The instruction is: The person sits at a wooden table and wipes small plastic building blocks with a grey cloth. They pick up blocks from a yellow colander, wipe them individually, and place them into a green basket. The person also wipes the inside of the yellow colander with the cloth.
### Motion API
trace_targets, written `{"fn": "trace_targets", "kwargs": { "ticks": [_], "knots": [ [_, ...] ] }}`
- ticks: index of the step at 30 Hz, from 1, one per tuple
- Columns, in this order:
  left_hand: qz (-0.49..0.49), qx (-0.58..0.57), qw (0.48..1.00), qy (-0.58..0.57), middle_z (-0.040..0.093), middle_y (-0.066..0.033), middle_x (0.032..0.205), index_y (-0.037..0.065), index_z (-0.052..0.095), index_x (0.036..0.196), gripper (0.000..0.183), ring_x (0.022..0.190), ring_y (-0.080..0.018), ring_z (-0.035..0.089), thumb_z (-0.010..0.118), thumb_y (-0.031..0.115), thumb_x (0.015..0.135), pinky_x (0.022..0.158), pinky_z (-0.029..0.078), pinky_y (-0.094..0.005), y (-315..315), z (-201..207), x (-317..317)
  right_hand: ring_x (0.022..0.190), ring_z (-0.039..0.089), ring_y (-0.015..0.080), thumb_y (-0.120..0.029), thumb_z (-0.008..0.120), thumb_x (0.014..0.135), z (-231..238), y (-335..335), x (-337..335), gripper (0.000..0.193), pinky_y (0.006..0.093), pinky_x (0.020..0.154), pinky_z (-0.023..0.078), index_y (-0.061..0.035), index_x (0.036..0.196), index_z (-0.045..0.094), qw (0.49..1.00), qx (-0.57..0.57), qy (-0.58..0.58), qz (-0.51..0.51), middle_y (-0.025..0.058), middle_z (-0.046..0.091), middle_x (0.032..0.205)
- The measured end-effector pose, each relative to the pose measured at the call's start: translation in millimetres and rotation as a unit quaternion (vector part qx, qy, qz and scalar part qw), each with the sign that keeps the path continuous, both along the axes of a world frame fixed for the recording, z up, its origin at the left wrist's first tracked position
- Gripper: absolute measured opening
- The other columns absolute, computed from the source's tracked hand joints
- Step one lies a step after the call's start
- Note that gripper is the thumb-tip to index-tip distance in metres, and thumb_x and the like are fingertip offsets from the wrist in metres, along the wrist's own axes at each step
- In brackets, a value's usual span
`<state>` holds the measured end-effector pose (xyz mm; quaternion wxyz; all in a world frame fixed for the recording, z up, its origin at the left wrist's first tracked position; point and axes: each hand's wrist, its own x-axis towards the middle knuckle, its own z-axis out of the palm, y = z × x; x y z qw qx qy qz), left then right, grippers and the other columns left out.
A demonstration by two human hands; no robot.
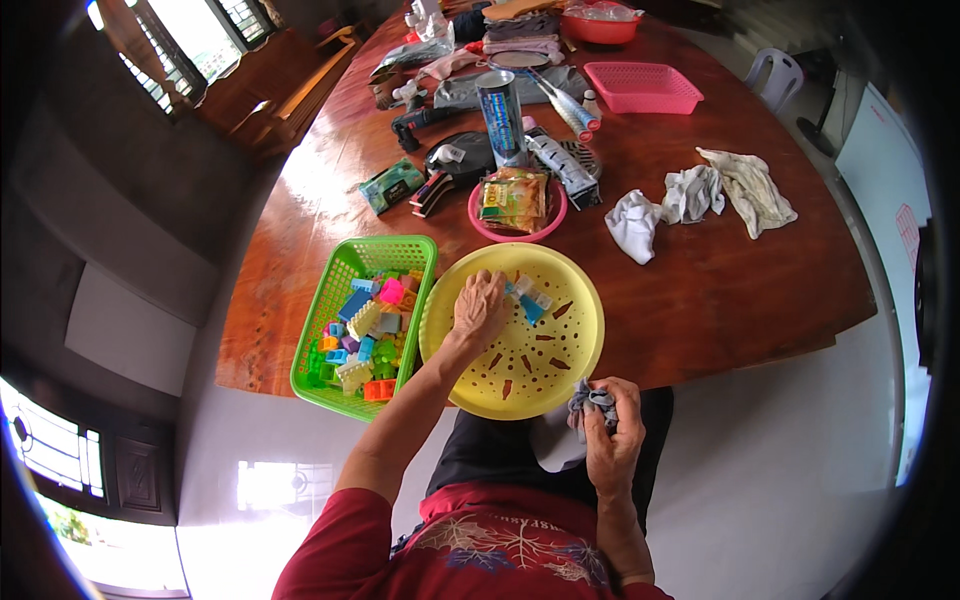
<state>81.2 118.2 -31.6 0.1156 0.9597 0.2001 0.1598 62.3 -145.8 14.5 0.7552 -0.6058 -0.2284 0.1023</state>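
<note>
A yellow plastic basin (471, 377) with holes in its bottom stands at the table's near edge. Inside it, my left hand (482, 303) is closed, fingers bent down and pressed together; whatever they grip is hidden. Just right of those fingers lie light blue and whitish toy blocks (533, 307). My right hand (613, 432) is wrapped round a crumpled grey cloth (592, 400) beside the basin's near right rim. On the left, touching or nearly touching the basin, a green basket (311, 355) holds several colourful toy building blocks (365, 318).
Beyond the basin, a pink bowl (543, 236) holds food packets (515, 198). Behind it stand a tall can (501, 118) and a power drill (420, 122). Crumpled white cloths (690, 195) lie to the right. A pink basket (643, 88) and a red basin (600, 27) sit farther back.
</note>
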Motion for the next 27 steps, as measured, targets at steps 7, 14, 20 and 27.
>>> {"fn": "trace_targets", "kwargs": {
  "ticks": [7,14,20,27],
  "knots": [
    [0.019,-0.333,0.940,-0.073,0.057,-0.0111,0.095,0.001,0.051,0.111,0.031,0.087,-0.0252,0.058,0.058,0.008,0.081,0.074,0.051,-0.0374,-2.7,11.2,-5.8,0.077,0.058,0.0132,0.001,0.050,0.090,-11.4,-6.2,2.2,0.017,0.0241,0.065,0.053,0.0020,0.107,0.051,0.997,0.020,0.074,0.010,0.0091,0.050,0.103],
    [-0.138,-0.847,0.464,-0.218,0.059,-0.0070,0.098,0.006,0.048,0.121,0.033,0.087,-0.0177,0.058,0.051,0.008,0.088,0.075,0.050,-0.0326,-76.7,21.9,-50.5,0.085,0.057,0.0154,-0.002,0.051,0.090,0.9,24.1,17.2,0.019,0.0257,0.067,0.050,-0.0002,0.109,0.049,0.995,-0.016,-0.071,-0.067,0.0119,0.050,0.105],
    [-0.055,-0.870,0.438,-0.217,0.058,-0.0072,0.104,0.005,0.051,0.116,0.040,0.097,-0.0181,0.056,0.037,0.038,0.100,0.088,0.046,-0.0330,-121.4,36.2,-57.4,0.097,0.047,0.0311,0.003,0.063,0.069,-12.0,45.6,1.3,0.041,0.0397,0.082,0.042,-0.0055,0.108,0.056,0.922,-0.132,-0.347,-0.106,0.0118,0.049,0.110],
    [0.009,-0.848,0.462,-0.258,0.054,-0.0067,0.117,0.008,0.044,0.126,0.038,0.109,-0.0177,0.051,0.036,0.036,0.100,0.099,0.039,-0.0336,-144.5,30.7,-60.3,0.087,0.052,0.0324,0.002,0.060,0.074,0.3,56.0,31.1,0.029,0.0396,0.075,0.044,-0.0024,0.102,0.054,0.944,-0.168,-0.269,-0.090,0.0144,0.050,0.096]
  ]
}}
